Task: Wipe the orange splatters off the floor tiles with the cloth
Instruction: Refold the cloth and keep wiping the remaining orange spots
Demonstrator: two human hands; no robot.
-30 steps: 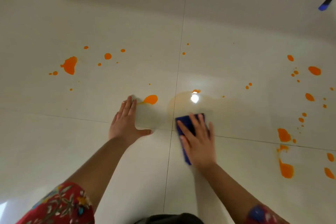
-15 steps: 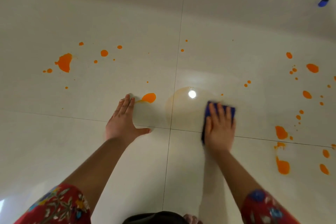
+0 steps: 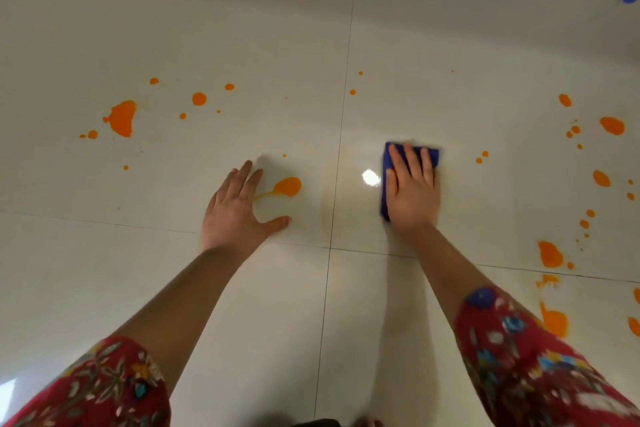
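Blue cloth [image 3: 410,158] lies under the flat, spread right hand [image 3: 412,194] — left hand [image 3: 235,215] splayed on tile [image 3: 173,288].

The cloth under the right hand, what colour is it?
Dark blue; the folded cloth shows best in the head view, pressed flat under the right hand.

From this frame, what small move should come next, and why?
Probably slide the right hand with the blue cloth leftward to the orange blob beside the left hand; it is the nearest big splatter, across a faint smear.
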